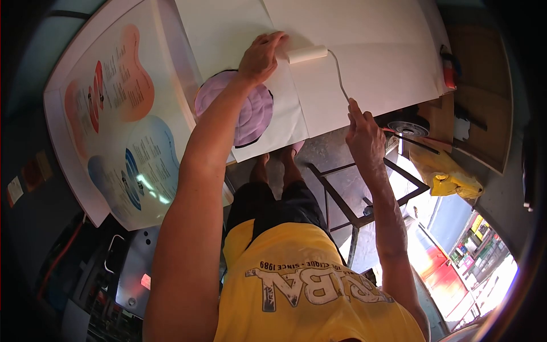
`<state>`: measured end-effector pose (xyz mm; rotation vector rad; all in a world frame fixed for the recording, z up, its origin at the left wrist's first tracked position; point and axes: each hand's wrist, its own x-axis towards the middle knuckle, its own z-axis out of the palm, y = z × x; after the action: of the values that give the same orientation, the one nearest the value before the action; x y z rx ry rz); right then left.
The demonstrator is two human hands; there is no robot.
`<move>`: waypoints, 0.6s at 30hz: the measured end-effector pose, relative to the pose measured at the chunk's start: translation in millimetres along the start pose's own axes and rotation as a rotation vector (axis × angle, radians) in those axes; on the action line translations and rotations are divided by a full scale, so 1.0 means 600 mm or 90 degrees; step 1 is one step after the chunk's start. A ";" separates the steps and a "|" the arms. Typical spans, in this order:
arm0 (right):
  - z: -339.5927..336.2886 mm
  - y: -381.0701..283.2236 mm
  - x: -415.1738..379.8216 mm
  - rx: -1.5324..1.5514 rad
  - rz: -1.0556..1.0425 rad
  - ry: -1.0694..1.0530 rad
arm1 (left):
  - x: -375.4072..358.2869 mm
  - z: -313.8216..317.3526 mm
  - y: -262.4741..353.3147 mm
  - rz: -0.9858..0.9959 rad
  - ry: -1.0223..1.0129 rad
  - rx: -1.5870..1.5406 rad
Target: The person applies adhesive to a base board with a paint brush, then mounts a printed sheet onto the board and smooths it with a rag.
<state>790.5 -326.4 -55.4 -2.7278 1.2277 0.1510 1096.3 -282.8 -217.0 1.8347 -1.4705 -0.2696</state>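
A small white paint roller (307, 54) lies against the white sheet (364, 43) on the table. My right hand (364, 134) is closed around the lower end of its bent wire frame; the handle itself is hidden in the fingers. Left of the roller, my left hand (262, 57) rests on the sheet, its fingers bent and pointing toward the roller; what is under them, if anything, is hidden. Below my left wrist lies a round purple cushion-like piece (254, 114) with a dark edge, partly covered by my forearm.
A printed sheet with red and blue shapes (119, 108) covers the table's left part. Below the table's near edge stand a dark metal frame (336, 199) and a round black object (409, 126). A yellow bag (447, 176) hangs at right. A red object (449, 74) sits at the right table edge.
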 end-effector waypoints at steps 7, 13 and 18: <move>-0.004 -0.017 0.004 -0.050 0.009 -0.015 | 0.003 0.006 -0.007 -0.005 -0.003 0.001; -0.005 -0.012 -0.015 -0.079 0.012 -0.028 | 0.001 0.006 -0.008 -0.011 -0.004 -0.003; -0.018 0.003 -0.103 -0.060 0.027 -0.055 | 0.001 0.010 -0.011 -0.003 0.013 -0.010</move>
<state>748.6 -283.8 -35.8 -2.7431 1.2854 0.3373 1098.1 -285.5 -225.2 1.8230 -1.4467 -0.2627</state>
